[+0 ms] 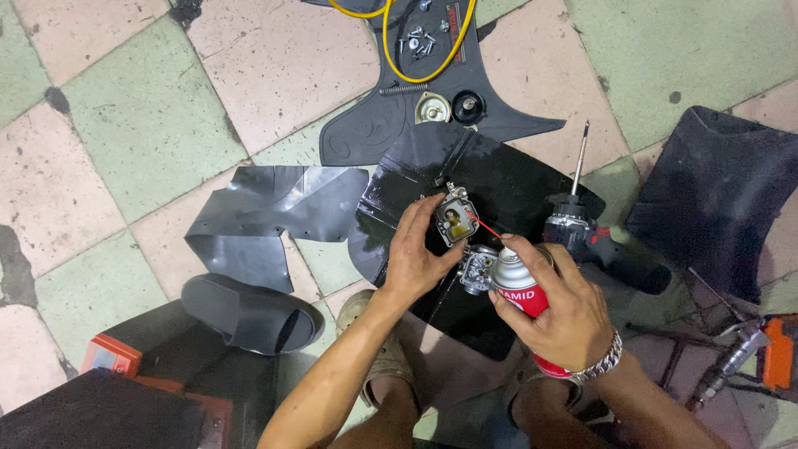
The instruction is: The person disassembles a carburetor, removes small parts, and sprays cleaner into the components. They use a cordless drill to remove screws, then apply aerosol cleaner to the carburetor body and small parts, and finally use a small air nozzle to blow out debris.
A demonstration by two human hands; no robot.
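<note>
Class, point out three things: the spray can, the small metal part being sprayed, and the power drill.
spray can [517, 287], head view, on its shoulder.
small metal part [455, 219], head view, on its open face.
power drill [570, 229], head view, on its chuck.

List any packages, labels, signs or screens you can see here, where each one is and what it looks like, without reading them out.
Spray can: in the right hand, cylindrical, silver top, red label band with white lettering, thin red straw aimed at the metal part in the left hand.
Red label strip: on the black floor mat at top, narrow, upright.
No signs or screens.
</note>
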